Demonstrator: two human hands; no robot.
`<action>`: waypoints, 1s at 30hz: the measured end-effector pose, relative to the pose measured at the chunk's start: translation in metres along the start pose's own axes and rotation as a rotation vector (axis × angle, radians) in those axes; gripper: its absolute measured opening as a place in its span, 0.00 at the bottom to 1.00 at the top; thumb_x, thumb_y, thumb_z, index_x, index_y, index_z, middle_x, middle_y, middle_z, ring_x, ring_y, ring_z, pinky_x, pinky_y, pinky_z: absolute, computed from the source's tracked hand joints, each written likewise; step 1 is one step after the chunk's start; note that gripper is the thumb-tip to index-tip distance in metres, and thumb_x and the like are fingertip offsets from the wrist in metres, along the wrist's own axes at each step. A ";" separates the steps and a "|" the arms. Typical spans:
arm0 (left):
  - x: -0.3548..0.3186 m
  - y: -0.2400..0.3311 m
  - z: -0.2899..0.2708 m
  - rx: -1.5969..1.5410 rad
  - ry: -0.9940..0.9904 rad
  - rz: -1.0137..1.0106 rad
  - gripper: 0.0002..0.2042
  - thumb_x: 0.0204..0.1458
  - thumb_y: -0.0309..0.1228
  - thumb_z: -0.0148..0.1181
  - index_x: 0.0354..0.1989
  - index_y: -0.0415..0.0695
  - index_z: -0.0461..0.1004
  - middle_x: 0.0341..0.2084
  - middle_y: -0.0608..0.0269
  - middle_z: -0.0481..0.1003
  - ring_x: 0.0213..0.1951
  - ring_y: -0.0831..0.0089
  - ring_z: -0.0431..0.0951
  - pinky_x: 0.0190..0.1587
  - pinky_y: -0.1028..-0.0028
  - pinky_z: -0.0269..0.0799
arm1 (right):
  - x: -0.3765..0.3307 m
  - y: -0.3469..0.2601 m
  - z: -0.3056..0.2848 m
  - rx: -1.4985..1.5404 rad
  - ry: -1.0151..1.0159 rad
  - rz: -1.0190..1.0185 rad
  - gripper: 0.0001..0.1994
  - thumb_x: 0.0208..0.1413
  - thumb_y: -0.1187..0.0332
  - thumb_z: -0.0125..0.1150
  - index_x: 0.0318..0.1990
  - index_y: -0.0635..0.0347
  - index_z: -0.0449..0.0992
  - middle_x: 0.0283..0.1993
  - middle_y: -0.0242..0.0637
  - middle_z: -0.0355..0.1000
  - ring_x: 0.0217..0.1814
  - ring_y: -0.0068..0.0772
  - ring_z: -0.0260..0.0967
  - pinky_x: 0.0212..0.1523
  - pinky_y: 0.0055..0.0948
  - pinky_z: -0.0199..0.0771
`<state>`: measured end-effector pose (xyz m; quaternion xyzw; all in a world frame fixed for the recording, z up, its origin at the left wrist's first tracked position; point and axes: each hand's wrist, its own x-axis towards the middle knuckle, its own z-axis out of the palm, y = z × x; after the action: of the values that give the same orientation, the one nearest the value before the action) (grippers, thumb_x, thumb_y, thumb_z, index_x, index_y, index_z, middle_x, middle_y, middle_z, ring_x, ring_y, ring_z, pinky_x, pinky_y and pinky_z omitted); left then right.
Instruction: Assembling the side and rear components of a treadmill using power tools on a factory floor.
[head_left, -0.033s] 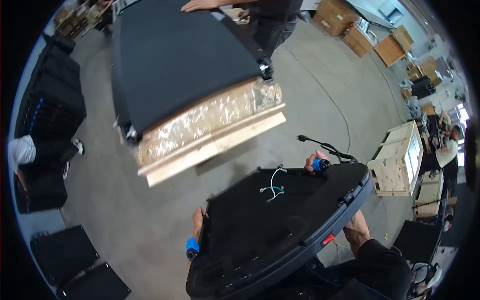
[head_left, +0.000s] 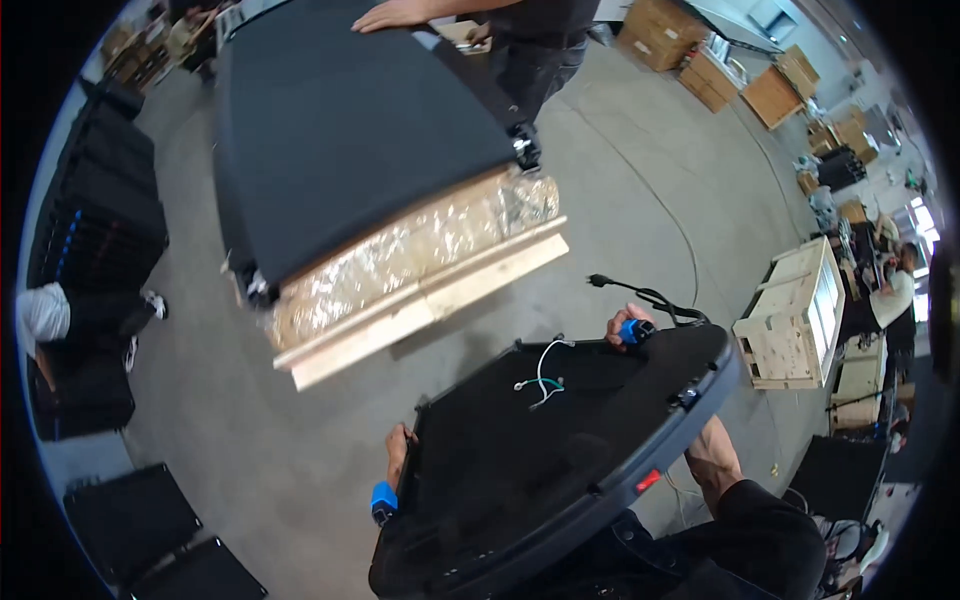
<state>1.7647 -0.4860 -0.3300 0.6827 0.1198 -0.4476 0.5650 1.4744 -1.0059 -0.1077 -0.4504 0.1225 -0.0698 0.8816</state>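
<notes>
Across the lower middle I carry a large black shell-like panel (head_left: 520,440) with a raised rim and a red switch (head_left: 650,481) on its near edge. White and green wires (head_left: 541,384) lie loose on its inner face. My left hand (head_left: 401,440) grips the left edge, with a blue band-like device (head_left: 383,502) at the wrist. At the far right corner, my right hand (head_left: 627,322) holds the rim, its wrist bearing a similar blue device (head_left: 637,332). Beside it a black power cord (head_left: 650,296) loops off the panel. Both hands' fingers are partly hidden.
Ahead stands a wide black slab (head_left: 360,140) over a film-wrapped carton (head_left: 420,245) on a wooden pallet (head_left: 430,305); another person's hand (head_left: 393,13) rests on it. A wooden crate (head_left: 785,320) stands at right. Black panels (head_left: 130,515) lie lower left. A cable (head_left: 650,180) crosses the floor.
The view has shifted slightly, and the held panel sits a little farther left in the picture. Both hands keep their grip on it.
</notes>
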 end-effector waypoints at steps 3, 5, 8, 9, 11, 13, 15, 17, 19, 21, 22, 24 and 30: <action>-0.002 0.028 0.000 0.045 0.007 -0.049 0.16 0.58 0.38 0.51 0.31 0.36 0.75 0.26 0.51 0.78 0.33 0.63 0.79 0.41 0.66 0.72 | 0.023 0.003 0.007 -0.092 0.319 0.169 0.37 0.69 0.36 0.31 0.35 0.61 0.78 0.32 0.45 0.76 0.25 0.37 0.69 0.29 0.33 0.70; -0.022 0.047 -0.008 0.471 -0.035 0.565 0.17 0.59 0.40 0.53 0.40 0.35 0.74 0.35 0.51 0.78 0.40 0.62 0.79 0.46 0.67 0.72 | 0.032 0.002 0.017 -0.031 0.448 0.078 0.33 0.68 0.37 0.39 0.39 0.60 0.77 0.36 0.44 0.78 0.33 0.35 0.73 0.37 0.32 0.75; -0.041 0.075 0.004 0.768 -0.215 1.218 0.20 0.62 0.38 0.55 0.57 0.39 0.69 0.54 0.54 0.75 0.55 0.60 0.76 0.56 0.65 0.71 | -0.011 0.022 0.006 -0.054 0.870 -0.358 0.26 0.65 0.41 0.53 0.47 0.57 0.75 0.39 0.36 0.77 0.38 0.27 0.74 0.42 0.31 0.77; -0.053 0.058 -0.060 0.349 -0.182 0.931 0.21 0.62 0.37 0.55 0.61 0.42 0.66 0.57 0.58 0.73 0.57 0.62 0.74 0.59 0.66 0.69 | 0.007 0.046 0.051 -0.187 0.951 -0.102 0.24 0.65 0.43 0.54 0.46 0.58 0.76 0.38 0.34 0.77 0.37 0.26 0.73 0.40 0.29 0.76; -0.069 0.044 -0.134 -0.528 -0.180 0.352 0.25 0.63 0.34 0.55 0.69 0.49 0.61 0.61 0.66 0.68 0.61 0.66 0.69 0.64 0.67 0.63 | -0.003 0.076 0.113 -0.466 0.930 0.205 0.21 0.65 0.47 0.56 0.44 0.58 0.77 0.36 0.31 0.76 0.34 0.24 0.72 0.35 0.25 0.73; -0.079 0.090 -0.008 -0.361 -0.157 0.383 0.17 0.69 0.35 0.47 0.63 0.44 0.67 0.57 0.64 0.71 0.56 0.69 0.71 0.62 0.67 0.65 | -0.131 0.119 0.099 -0.599 0.919 0.421 0.18 0.65 0.51 0.58 0.42 0.59 0.77 0.33 0.30 0.76 0.30 0.23 0.71 0.30 0.24 0.71; -0.066 0.124 -0.059 -0.306 -0.066 0.428 0.22 0.68 0.48 0.48 0.64 0.47 0.66 0.54 0.68 0.73 0.55 0.73 0.72 0.58 0.68 0.69 | -0.173 0.175 0.179 -0.452 0.745 0.655 0.18 0.63 0.53 0.61 0.43 0.62 0.78 0.30 0.31 0.77 0.27 0.23 0.72 0.27 0.25 0.72; -0.075 0.146 -0.040 -0.282 -0.119 0.328 0.21 0.68 0.43 0.47 0.60 0.41 0.68 0.55 0.62 0.73 0.55 0.66 0.72 0.60 0.61 0.66 | -0.281 0.230 0.237 -0.431 0.798 0.692 0.19 0.63 0.54 0.61 0.44 0.64 0.78 0.30 0.33 0.77 0.26 0.23 0.73 0.25 0.25 0.73; -0.082 0.172 -0.053 -0.235 -0.143 0.352 0.22 0.68 0.45 0.44 0.62 0.44 0.67 0.57 0.61 0.72 0.56 0.64 0.72 0.61 0.55 0.64 | -0.376 0.286 0.306 -0.264 1.087 0.561 0.18 0.61 0.56 0.60 0.45 0.65 0.79 0.27 0.35 0.77 0.21 0.25 0.73 0.20 0.26 0.72; -0.090 0.190 -0.043 -0.155 -0.168 0.347 0.28 0.68 0.52 0.42 0.69 0.47 0.61 0.63 0.61 0.67 0.60 0.60 0.69 0.63 0.47 0.61 | -0.485 0.351 0.371 0.063 1.501 0.591 0.16 0.59 0.60 0.60 0.44 0.66 0.77 0.28 0.43 0.78 0.22 0.32 0.76 0.18 0.33 0.74; -0.094 0.199 -0.039 -0.084 -0.190 0.349 0.33 0.67 0.56 0.43 0.73 0.48 0.55 0.68 0.61 0.63 0.64 0.60 0.66 0.63 0.45 0.59 | -0.528 0.381 0.407 0.205 1.630 0.622 0.16 0.58 0.61 0.60 0.44 0.66 0.76 0.29 0.44 0.78 0.21 0.34 0.76 0.18 0.34 0.74; -0.120 0.184 -0.005 0.055 -0.177 0.372 0.30 0.68 0.51 0.38 0.71 0.42 0.59 0.68 0.59 0.64 0.64 0.60 0.67 0.65 0.53 0.59 | -0.620 0.453 0.485 0.449 1.874 0.738 0.12 0.58 0.64 0.57 0.35 0.67 0.77 0.26 0.48 0.77 0.19 0.38 0.75 0.18 0.39 0.75; -0.216 0.004 0.000 0.795 -0.656 -0.003 0.21 0.64 0.54 0.48 0.38 0.47 0.68 0.23 0.66 0.70 0.26 0.67 0.73 0.28 0.62 0.71 | -0.691 0.605 0.612 0.706 1.864 0.367 0.15 0.58 0.62 0.60 0.45 0.66 0.75 0.33 0.46 0.78 0.23 0.36 0.76 0.21 0.35 0.77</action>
<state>1.6442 -0.4131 -0.1662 0.6683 -0.2421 -0.6498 0.2693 0.9890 -0.0155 -0.1476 0.0956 0.8014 -0.2892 0.5148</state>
